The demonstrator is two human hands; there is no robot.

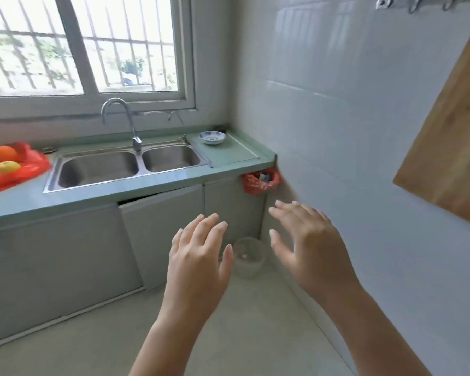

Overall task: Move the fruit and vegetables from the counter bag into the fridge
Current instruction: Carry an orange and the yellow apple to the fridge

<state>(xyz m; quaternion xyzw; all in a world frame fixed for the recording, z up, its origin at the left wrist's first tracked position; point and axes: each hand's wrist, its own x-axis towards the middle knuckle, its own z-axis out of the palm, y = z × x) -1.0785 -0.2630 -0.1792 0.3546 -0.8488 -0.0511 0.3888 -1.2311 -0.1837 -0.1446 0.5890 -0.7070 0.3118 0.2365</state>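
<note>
A red plastic bag [25, 169] lies on the green counter [114, 189] at the far left. An orange fruit [5, 153] and a yellow-green fruit [8, 166] show in it. My left hand [198, 256] and my right hand [307, 245] hover in front of me over the floor, well to the right of the bag. Both hands hold nothing and their fingers are spread. No fridge is in view.
A double steel sink [125, 165] with a tap [122, 118] sits under the window. A blue-patterned bowl [212, 137] stands on the counter's right end. A small red bag [261, 181] hangs at the counter's corner. A clear bin [248, 257] stands on the floor. A wooden board [453, 137] hangs on the right wall.
</note>
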